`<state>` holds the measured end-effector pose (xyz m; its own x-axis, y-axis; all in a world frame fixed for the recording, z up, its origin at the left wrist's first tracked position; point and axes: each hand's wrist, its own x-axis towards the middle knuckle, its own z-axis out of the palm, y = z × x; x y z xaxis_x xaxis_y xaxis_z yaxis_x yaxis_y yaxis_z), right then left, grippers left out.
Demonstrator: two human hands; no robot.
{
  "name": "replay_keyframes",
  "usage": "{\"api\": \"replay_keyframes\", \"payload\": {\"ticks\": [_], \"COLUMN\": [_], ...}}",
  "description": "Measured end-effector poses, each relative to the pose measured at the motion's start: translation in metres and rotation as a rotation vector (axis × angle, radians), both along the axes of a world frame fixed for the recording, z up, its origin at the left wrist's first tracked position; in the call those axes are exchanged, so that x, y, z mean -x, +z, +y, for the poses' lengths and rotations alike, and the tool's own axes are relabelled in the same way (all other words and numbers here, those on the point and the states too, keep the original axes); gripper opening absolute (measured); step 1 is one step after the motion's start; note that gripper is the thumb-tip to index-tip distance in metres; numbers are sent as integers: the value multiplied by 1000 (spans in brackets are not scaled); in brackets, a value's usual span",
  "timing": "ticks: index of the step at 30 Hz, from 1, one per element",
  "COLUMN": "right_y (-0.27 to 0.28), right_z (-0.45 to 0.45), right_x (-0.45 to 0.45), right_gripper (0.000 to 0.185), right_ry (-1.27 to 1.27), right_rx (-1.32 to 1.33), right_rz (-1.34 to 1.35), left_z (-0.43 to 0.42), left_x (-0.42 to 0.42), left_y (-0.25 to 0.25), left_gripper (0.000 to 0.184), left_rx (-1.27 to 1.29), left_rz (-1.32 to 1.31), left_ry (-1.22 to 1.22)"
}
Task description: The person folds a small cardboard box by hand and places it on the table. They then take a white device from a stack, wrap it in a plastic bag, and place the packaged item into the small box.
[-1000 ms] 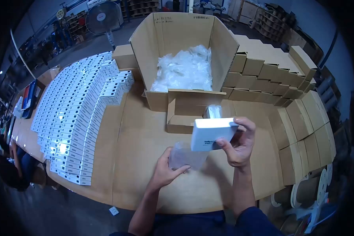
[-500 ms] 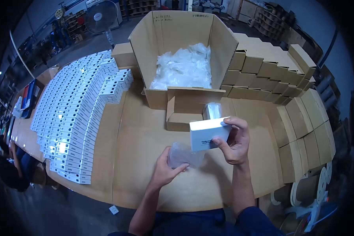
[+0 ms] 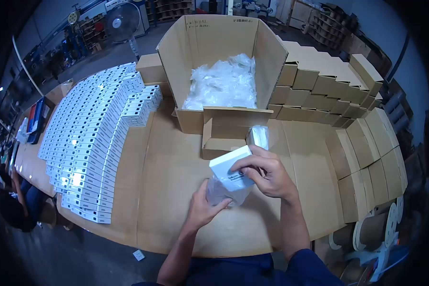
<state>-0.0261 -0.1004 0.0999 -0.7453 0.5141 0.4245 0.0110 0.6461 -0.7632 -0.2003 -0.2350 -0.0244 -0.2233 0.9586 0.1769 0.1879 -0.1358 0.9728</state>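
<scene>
Over the brown, cardboard-covered worktop (image 3: 171, 157), the left hand (image 3: 199, 209) grips a translucent plastic bag (image 3: 217, 193), likely limp and slippery; at its upper end, the right hand (image 3: 270, 175) pinches a tilted white rectangular box (image 3: 222, 165), probably light, stiff, best held edgewise.

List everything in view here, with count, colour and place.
White box: 1, white, in the right hand, at the bag
Plastic bag: 1, clear, in the left hand
Small carton: 1, brown, open, mid-table
Wrapped item: 1, whitish, in the small carton
Large carton: 1, brown, open, behind it
Heaped plastic: uncountable, clear, in the large carton
Stacked boxes: many, white, table left
Cardboard boxes: many, brown, mostly right
Table: 1, brown-topped
Fan: 1, grey, back left
Spools: several, pale-rimmed, lower right
Co-worker: 1, dark clothing, far left
Left hand, right hand: 2, bare, front centre
</scene>
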Motion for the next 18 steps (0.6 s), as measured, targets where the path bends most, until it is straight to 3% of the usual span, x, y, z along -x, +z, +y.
{"api": "replay_keyframes", "payload": {"ticks": [3,4,7,10,13,17,18], "right_y": [-10,-5,-28,-40,-47,-60,-65], "right_z": [-3,-6,-2,-4,-6,-16,-18], "right_x": [12,10,13,16,14,16,14], "right_gripper": [18,22,27,34,38,47,52], "right_ry": [33,23,45,15,55,-14,-29], "right_rx": [98,157,288,417,608,667,791], "right_rz": [137,60,121,105,90,260,334], "left_z": [-1,0,-2,-2,-2,-1,0], "left_x": [-5,-2,0,4,7,4,3], "left_y": [7,3,8,6,-15,-20,-24], "left_gripper": [61,68,75,68,54,48,49], "left_rx": [74,61,83,-9,64,39,28], "left_rz": [-188,-122,-249,-228,-721,-936,-995], "left_ry": [13,9,-9,-65,-109,-79,-61]}}
